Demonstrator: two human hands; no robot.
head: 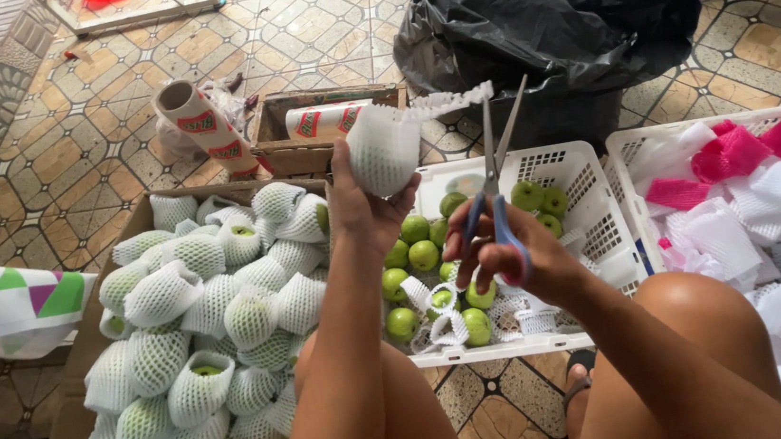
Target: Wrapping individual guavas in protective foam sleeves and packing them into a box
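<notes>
My left hand holds up a green fruit wrapped in a white foam net, with a loose strip of net trailing off its top to the right. Blue-handled scissors are in my right hand, blades open and pointing up beside that strip. Both hands hover over a white plastic basket that holds bare green fruits and cut foam scraps. A cardboard box at the left is packed with several net-wrapped fruits.
A second white basket at the right holds white and pink foam nets. A black plastic bag lies behind. A small cardboard box with rolls sits on the tiled floor. My knees are at the bottom.
</notes>
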